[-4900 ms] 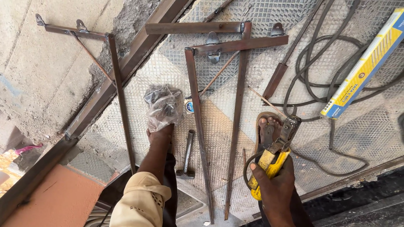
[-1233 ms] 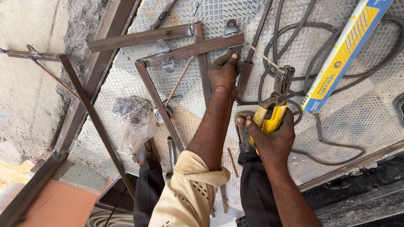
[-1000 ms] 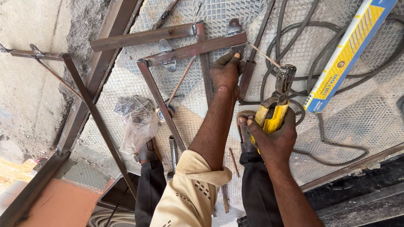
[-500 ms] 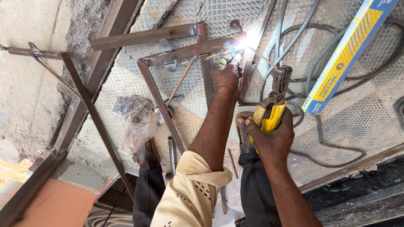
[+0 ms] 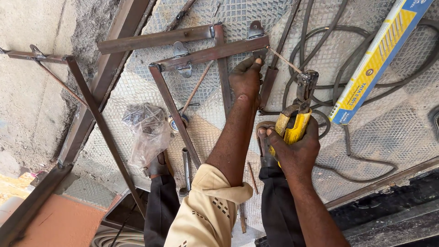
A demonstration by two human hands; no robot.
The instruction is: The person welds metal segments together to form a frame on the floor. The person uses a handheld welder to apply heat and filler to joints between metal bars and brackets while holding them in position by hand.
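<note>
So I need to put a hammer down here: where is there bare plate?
Bare checker plate lies right of the right hand, below the yellow box. Another patch sits between the plastic bag and the frame bar. Around the left hand, bars and cables crowd.
</note>
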